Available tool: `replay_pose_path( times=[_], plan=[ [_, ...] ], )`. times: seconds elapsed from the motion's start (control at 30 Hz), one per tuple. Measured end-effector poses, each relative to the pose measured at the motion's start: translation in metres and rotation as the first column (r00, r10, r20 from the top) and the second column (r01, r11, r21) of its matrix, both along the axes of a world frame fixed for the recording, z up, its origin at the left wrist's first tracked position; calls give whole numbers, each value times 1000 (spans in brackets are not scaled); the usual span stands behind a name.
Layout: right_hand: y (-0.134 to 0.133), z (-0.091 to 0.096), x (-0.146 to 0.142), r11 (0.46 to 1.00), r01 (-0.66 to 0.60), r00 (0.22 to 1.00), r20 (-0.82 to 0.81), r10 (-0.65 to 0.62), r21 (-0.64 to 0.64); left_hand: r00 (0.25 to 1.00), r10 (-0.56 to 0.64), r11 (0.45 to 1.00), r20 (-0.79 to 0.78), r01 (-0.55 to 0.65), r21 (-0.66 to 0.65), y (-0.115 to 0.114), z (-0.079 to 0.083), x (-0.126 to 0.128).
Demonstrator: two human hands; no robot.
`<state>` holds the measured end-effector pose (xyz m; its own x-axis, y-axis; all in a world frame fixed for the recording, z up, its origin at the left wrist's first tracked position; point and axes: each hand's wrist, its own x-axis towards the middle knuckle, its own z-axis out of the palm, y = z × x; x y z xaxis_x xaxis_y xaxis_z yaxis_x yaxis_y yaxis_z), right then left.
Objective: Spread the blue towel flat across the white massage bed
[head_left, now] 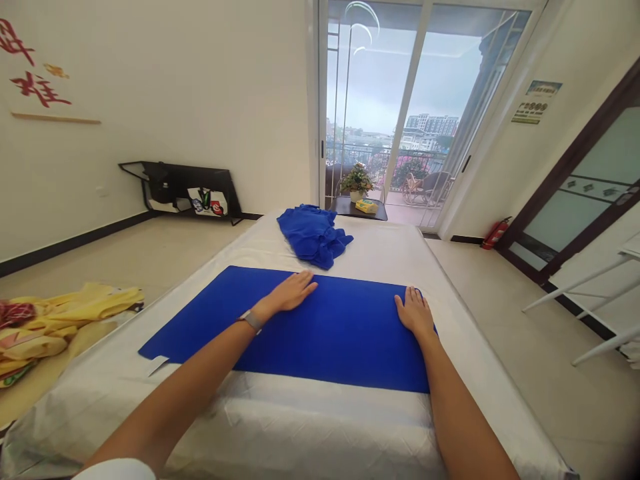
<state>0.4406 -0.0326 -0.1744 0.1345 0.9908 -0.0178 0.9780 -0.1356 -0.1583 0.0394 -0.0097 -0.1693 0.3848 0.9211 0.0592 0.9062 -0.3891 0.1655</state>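
A flat blue cloth (320, 333) lies spread out across the white-covered mattress (280, 413), with a small white tag (159, 365) at its near left corner. My left hand (293, 291) rests flat near the middle of the cloth's far edge, fingers stretched out. On the far right corner lies my right hand (415, 311), palm down with its fingers extended. Just beyond the cloth sits a crumpled heap of blue fabric (315, 235), apart from both hands. A watch with a light band (251, 321) is on my left wrist.
Yellow bedding (75, 320) is heaped on the left. A black frame with bags (193, 190) leans by the wall. Past the bed's far end, a small dark table (345, 207) holds a potted plant (358, 181). A fire extinguisher (495, 233) stands at right.
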Motion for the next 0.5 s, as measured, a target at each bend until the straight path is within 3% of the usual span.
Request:
replay_pose_path(
  times=[0.1, 0.2, 0.3, 0.5],
  plan=[
    [-1, 0, 0, 1000, 3, 1000, 1, -3, 1, 998, -62, 998, 26, 63, -25, 0, -9, 38],
    [-1, 0, 0, 1000, 5, 1000, 2, -5, -10, 999, -37, 998, 33, 39, -49, 1, -12, 36],
    [0, 0, 0, 1000, 12, 1000, 12, -12, -14, 1000, 27, 997, 10, -27, -69, 4, -9, 4],
    [-1, 1, 0, 1000, 18, 999, 32, -17, -22, 987, 154, 982, -41, -158, -106, 10, -7, -91]
  ],
)
